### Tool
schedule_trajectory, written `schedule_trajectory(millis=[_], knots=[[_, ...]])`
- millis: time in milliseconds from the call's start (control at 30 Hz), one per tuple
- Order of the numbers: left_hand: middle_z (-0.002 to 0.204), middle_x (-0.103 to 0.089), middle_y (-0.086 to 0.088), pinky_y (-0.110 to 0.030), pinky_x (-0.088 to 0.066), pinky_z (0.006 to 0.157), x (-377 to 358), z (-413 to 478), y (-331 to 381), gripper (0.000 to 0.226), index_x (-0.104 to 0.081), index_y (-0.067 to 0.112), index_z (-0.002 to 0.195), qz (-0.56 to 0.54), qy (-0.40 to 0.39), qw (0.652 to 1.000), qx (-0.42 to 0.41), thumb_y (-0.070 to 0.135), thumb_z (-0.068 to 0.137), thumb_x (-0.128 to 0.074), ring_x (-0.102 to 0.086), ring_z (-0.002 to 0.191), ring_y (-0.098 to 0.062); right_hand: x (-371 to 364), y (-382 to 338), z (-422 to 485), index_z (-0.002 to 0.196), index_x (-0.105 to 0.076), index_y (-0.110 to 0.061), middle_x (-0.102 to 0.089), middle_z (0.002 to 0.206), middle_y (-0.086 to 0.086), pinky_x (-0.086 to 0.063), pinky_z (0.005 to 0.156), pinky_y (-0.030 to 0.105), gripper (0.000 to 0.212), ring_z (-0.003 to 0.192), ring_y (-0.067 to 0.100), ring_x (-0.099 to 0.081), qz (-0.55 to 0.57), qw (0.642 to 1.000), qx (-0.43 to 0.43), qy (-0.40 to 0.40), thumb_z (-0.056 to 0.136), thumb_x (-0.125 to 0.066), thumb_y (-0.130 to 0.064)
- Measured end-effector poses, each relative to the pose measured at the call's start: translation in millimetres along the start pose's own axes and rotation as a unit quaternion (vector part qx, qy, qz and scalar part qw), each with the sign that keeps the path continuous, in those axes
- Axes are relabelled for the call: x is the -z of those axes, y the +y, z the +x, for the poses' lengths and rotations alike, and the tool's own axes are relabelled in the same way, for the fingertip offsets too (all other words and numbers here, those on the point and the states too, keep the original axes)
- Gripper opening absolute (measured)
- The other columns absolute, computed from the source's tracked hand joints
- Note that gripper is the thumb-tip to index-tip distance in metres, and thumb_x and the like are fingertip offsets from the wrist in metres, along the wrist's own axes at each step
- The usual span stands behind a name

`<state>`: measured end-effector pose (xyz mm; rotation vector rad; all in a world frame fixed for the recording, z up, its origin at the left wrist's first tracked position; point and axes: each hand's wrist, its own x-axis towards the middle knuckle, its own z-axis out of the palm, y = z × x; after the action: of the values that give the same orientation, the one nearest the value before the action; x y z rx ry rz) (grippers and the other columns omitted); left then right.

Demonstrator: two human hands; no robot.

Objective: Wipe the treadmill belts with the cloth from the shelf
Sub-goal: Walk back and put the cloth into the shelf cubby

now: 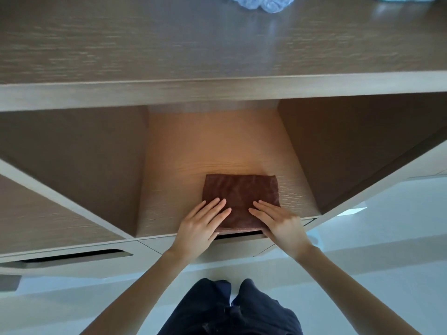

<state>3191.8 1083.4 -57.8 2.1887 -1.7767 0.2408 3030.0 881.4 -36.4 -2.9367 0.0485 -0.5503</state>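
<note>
Dark trousers (232, 310) are showing nearest. Ahead of them, the left hand (202, 223) and right hand (278, 222) are lying flat, fingers stretched out, on the near edge of the folded brown cloth (239, 192), gripping nothing. The cloth is lying in the shelf (169, 180) compartment; beyond it, on the top board, a blue bag (262, 2) is resting.

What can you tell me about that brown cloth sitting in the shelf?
The brown cloth is folded into a flat, roughly square pad and looks like soft, fuzzy towelling. It lies near the front edge of the lit middle compartment of the wooden shelf, its front hem at the lip. The left hand rests flat on its near left corner, the right hand on its near right corner, fingers spread on top.
</note>
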Motion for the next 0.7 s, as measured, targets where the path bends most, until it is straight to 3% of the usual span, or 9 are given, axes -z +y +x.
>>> schedule_trajectory(millis=[67,133,200,267,367,467,533,633,700], knots=[[0.128,-0.062,0.001,-0.035,-0.048,0.097,6.9,1.3,-2.5,0.048,-0.067,0.02,0.117,-0.027,0.035,0.999,-0.009,0.016,0.07,-0.076,-0.057,0.119,-0.015,12.7,1.5,4.4,0.101,-0.073,-0.024,-0.073,0.103,-0.009,-0.052,0.057,0.018,0.037,0.09,0.008,-0.07,0.023,1.0,-0.004,-0.021,0.073,-0.05,-0.021],[0.111,-0.07,0.008,-0.03,-0.057,0.078,22.7,5.4,-4.9,0.031,-0.071,0.023,0.108,-0.077,0.011,0.997,-0.001,0.024,0.079,-0.059,-0.065,0.104,-0.01,32.6,1.9,14.6,0.096,-0.072,-0.028,-0.072,0.089,-0.015,-0.047,0.047,0.014,0.035,0.069,0.004,-0.068,0.077,0.994,-0.031,-0.063,0.07,-0.05,-0.021],[0.098,-0.072,0.012,-0.028,-0.056,0.063,45.2,13.6,-10.1,0.034,-0.069,0.026,0.108,-0.182,-0.078,0.979,0.047,0.036,0.084,-0.047,-0.068,0.084,-0.007,54.4,4.6,29.5,0.099,-0.072,-0.025,-0.069,0.081,-0.019,-0.046,0.054,0.014,0.032,0.066,-0.002,-0.062,0.172,0.973,-0.07,-0.139,0.073,-0.06,-0.011],[0.087,-0.07,0.012,-0.033,-0.051,0.058,73.1,29.2,-17.5,0.026,-0.068,0.029,0.105,-0.299,-0.165,0.933,0.117,0.039,0.086,-0.053,-0.063,0.069,-0.008,72.8,12.6,46.7,0.104,-0.07,-0.02,-0.069,0.083,-0.018,-0.047,0.065,0.011,0.033,0.071,-0.005,-0.063,0.317,0.908,-0.145,-0.233,0.079,-0.067,0.002],[0.094,-0.069,0.013,-0.026,-0.047,0.072,100.3,63.8,-34.8,0.018,-0.065,0.031,0.101,-0.414,-0.151,0.876,0.198,0.026,0.084,-0.069,-0.063,0.085,-0.005,94.6,31.8,72.8,0.105,-0.066,-0.025,-0.072,0.101,-0.007,-0.051,0.084,0.022,0.033,0.094,0.008,-0.067,0.433,0.83,-0.228,-0.266,0.082,-0.071,-0.002],[0.108,-0.066,0.006,-0.023,-0.045,0.073,98.6,95.8,-55.9,0.026,-0.064,0.025,0.109,-0.484,-0.158,0.801,0.314,0.023,0.084,-0.07,-0.06,0.097,-0.008,95.8,51.6,93.5,0.11,-0.064,-0.02,-0.069,0.112,0.0,-0.049,0.083,0.036,0.03,0.099,0.019,-0.064,0.483,0.787,-0.301,-0.237,0.084,-0.07,-0.006],[0.118,-0.062,-0.002,-0.028,-0.049,0.072,87.5,112.0,-65.3,0.031,-0.059,0.021,0.118,-0.458,-0.142,0.79,0.381,0.021,0.088,-0.066,-0.059,0.104,-0.016,84.6,59.4,105.0,0.114,-0.062,-0.015,-0.065,0.118,0.008,-0.05,0.086,0.04,0.03,0.102,0.025,-0.063,0.431,0.814,-0.351,-0.166,0.086,-0.068,-0.007],[0.131,-0.056,-0.011,-0.032,-0.042,0.089,75.6,119.6,-67.9,0.044,-0.045,0.012,0.137,-0.204,-0.102,0.888,0.398,0.017,0.095,-0.055,-0.056,0.114,-0.027,62.8,58.7,108.8,0.119,-0.063,-0.005,-0.061,0.123,0.015,-0.048,0.092,0.034,0.03,0.107,0.028,-0.062,0.194,0.919,-0.34,-0.05,0.089,-0.064,-0.006],[0.129,-0.058,-0.009,-0.035,-0.044,0.089,70.1,112.7,-57.0,0.044,-0.045,0.015,0.139,-0.09,-0.064,0.934,0.339,0.013,0.096,-0.05,-0.059,0.109,-0.03,51.4,49.9,98.5,0.114,-0.067,-0.005,-0.063,0.119,0.014,-0.048,0.089,0.034,0.025,0.103,0.029,-0.064,0.143,0.947,-0.287,-0.024,0.091,-0.059,-0.003]])
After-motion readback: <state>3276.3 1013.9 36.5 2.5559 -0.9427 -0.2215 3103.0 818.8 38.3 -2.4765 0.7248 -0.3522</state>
